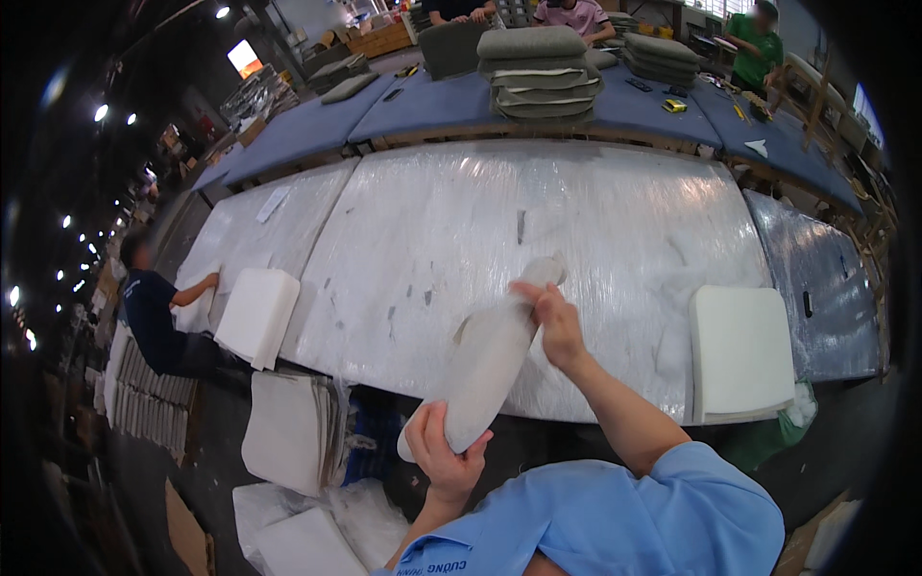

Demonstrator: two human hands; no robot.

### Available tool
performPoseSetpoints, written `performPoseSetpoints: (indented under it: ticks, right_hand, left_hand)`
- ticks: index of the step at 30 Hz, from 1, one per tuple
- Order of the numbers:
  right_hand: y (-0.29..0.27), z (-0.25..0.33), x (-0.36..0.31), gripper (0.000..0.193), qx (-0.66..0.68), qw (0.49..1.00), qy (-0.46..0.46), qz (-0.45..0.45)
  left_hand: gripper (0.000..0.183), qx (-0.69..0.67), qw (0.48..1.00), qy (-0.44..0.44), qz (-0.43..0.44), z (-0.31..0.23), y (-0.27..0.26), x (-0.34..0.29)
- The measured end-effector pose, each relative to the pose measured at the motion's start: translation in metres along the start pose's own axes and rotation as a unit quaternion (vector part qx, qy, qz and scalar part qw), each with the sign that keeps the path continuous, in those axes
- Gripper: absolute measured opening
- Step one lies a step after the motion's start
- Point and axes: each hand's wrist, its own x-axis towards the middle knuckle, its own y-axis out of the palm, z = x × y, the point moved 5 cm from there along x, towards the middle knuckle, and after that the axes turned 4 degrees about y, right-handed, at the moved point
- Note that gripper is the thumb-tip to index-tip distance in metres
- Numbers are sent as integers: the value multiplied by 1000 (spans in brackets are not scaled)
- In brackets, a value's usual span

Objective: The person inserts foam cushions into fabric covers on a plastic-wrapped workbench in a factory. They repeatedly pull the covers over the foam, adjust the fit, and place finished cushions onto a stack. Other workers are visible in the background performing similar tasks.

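A pale, padded seat cushion (483, 370) is held on edge over the plastic-wrapped table (403, 230), slanting from near left to far right. Around its near lower end my left hand (445, 449) is closed, thumb on one side and fingers on the other. At the upper end, my right hand (554, 326) pinches the cushion's edge, where the cover looks bunched; motion blurs this part slightly. A greyish underside strip shows along the cushion's left side.
White foam pads lie at the table's right (740, 350) and left (257, 317). Stacked pads (286, 432) stand below on the left. A co-worker in dark clothes (154, 317) works at the left. Beyond, blue tables (423, 110) carry piled grey-green cushions (538, 72); more people stand there.
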Motion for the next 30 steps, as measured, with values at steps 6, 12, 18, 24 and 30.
performPoseSetpoints:
  ticks: [6, 12, 18, 24, 30]
  right_hand:
    - [-26, -12, 17, 42, -125, 990, -63, -16]
    - [-76, -107, 30, 53, 76, 965, 185, -168]
    - [20, -120, -6, 62, 290, 879, 288, -245]
    - [47, -56, 28, 70, 477, 778, 363, -188]
    - [13, -15, 55, 75, 425, 842, 256, -212]
  left_hand:
    - [78, -40, 999, 20, -13, 1, 11, 13]
    - [78, -74, 997, 7, -26, 34, -2, 9]
    - [95, -267, 947, -144, 107, 59, -25, -2]
    - [97, -257, 950, -31, 175, -3, 20, 1]
    - [104, -295, 950, -13, 98, -33, 49, -2]
